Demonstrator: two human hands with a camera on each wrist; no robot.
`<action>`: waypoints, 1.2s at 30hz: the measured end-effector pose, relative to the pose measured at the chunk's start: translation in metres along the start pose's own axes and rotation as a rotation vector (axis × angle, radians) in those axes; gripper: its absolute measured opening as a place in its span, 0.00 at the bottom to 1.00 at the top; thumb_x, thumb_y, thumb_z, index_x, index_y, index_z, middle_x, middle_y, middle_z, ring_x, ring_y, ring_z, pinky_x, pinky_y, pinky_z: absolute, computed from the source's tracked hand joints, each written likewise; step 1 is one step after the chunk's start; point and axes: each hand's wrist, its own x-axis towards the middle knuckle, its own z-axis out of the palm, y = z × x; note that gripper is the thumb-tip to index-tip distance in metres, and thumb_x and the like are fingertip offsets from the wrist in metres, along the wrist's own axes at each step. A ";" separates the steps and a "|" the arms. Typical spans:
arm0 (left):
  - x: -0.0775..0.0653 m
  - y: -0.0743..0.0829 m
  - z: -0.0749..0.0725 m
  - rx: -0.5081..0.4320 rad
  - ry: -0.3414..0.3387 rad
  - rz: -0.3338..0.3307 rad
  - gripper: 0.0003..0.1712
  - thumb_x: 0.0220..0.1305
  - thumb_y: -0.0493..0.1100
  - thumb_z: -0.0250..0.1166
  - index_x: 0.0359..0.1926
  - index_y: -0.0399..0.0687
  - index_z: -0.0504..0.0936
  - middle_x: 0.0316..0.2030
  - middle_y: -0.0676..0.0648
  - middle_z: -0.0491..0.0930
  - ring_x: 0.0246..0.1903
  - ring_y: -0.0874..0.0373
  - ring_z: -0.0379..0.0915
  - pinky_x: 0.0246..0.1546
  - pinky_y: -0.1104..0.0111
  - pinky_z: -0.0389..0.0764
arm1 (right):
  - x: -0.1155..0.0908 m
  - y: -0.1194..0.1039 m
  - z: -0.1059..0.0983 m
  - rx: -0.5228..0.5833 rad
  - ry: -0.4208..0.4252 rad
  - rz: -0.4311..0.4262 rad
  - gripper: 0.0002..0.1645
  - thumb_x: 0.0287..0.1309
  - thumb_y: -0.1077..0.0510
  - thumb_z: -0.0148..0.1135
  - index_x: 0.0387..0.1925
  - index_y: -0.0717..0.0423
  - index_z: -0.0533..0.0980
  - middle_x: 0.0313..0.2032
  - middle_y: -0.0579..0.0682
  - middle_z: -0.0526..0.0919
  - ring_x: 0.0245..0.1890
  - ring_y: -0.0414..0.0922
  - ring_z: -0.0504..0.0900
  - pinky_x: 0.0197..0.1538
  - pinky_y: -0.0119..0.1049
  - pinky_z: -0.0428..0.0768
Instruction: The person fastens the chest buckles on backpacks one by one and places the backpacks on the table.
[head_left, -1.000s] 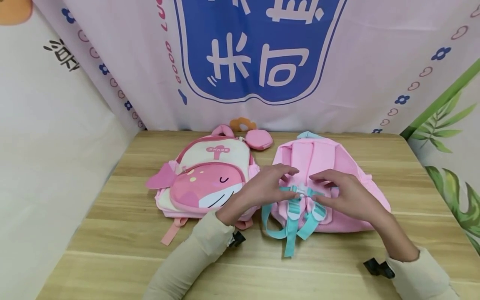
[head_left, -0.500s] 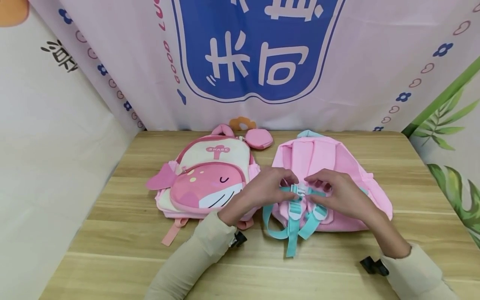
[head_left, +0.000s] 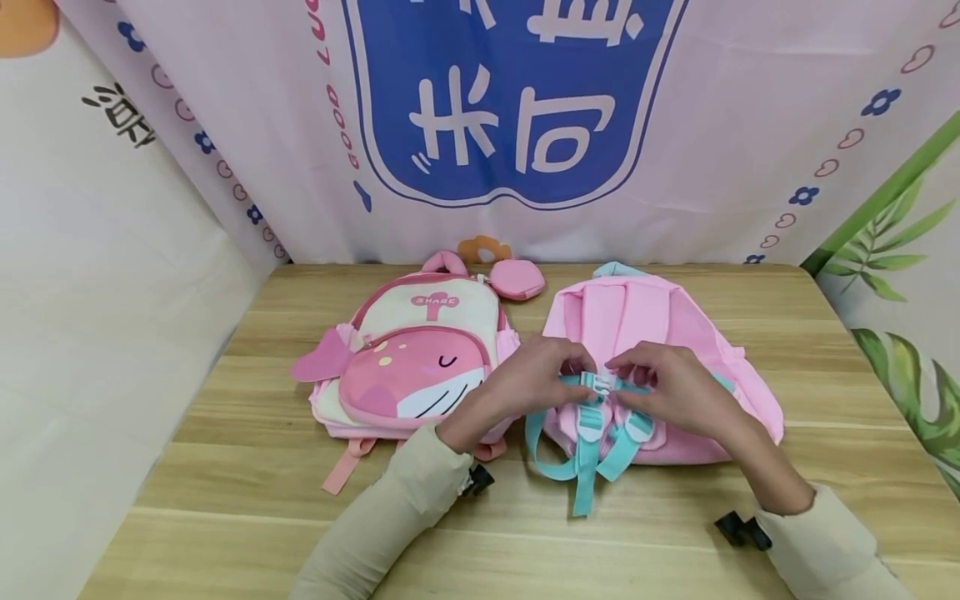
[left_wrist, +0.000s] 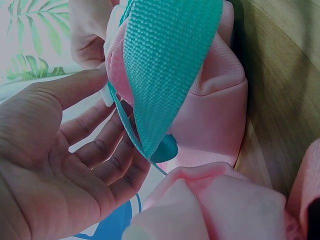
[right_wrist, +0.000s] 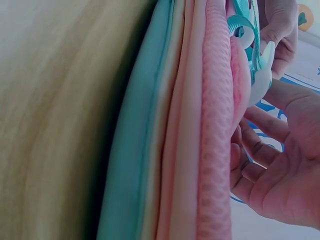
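Observation:
A pink backpack lies on the table with its shoulder straps up. Across the straps sits a white plastic buckle on teal webbing. My left hand pinches the buckle's left side between thumb and fingers. From the other side my right hand pinches the buckle's right side. In the left wrist view, a teal strap loops in front of the fingers and partly covers them. The right wrist view has the backpack's mesh edge beside the hand, hiding some fingertips.
To the left lies a second backpack with a whale face, a pink fin and straps below. A small pink pouch hangs from its top. Both bags rest on a wooden table, with a printed cloth behind.
My right hand has moved slightly left, and its fingers have closed in on the buckle. The left hand has barely shifted. Both backpacks stay in place.

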 end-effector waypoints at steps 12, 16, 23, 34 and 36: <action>-0.002 -0.001 -0.002 0.011 -0.029 -0.021 0.16 0.67 0.45 0.78 0.53 0.51 0.89 0.45 0.53 0.90 0.45 0.62 0.80 0.48 0.72 0.81 | 0.000 -0.001 0.004 0.004 0.024 -0.011 0.18 0.58 0.63 0.80 0.50 0.53 0.89 0.38 0.43 0.88 0.36 0.40 0.80 0.41 0.32 0.82; 0.000 -0.001 -0.002 0.021 -0.029 -0.002 0.15 0.68 0.44 0.77 0.53 0.51 0.89 0.46 0.53 0.90 0.46 0.62 0.81 0.50 0.71 0.81 | -0.005 0.000 -0.002 -0.017 0.007 -0.011 0.18 0.58 0.62 0.80 0.51 0.49 0.89 0.40 0.41 0.90 0.38 0.40 0.82 0.43 0.34 0.84; 0.002 0.001 0.001 0.005 -0.019 0.016 0.14 0.69 0.45 0.77 0.53 0.51 0.89 0.45 0.53 0.89 0.45 0.63 0.80 0.49 0.73 0.79 | -0.020 0.009 -0.019 -0.034 -0.030 -0.013 0.18 0.58 0.60 0.82 0.50 0.51 0.90 0.39 0.39 0.89 0.38 0.38 0.80 0.42 0.32 0.82; 0.002 0.001 0.001 0.019 -0.011 0.025 0.15 0.70 0.47 0.76 0.54 0.51 0.89 0.45 0.55 0.88 0.44 0.64 0.79 0.49 0.75 0.79 | -0.045 0.028 -0.040 -0.079 0.019 -0.024 0.19 0.56 0.62 0.82 0.50 0.49 0.90 0.35 0.35 0.84 0.36 0.33 0.78 0.38 0.29 0.82; 0.002 0.001 0.001 0.018 -0.004 0.027 0.15 0.69 0.48 0.76 0.54 0.51 0.89 0.46 0.55 0.88 0.45 0.64 0.79 0.49 0.75 0.79 | -0.049 0.032 -0.044 -0.094 0.053 -0.049 0.20 0.55 0.64 0.82 0.49 0.48 0.90 0.33 0.34 0.83 0.34 0.32 0.77 0.37 0.29 0.82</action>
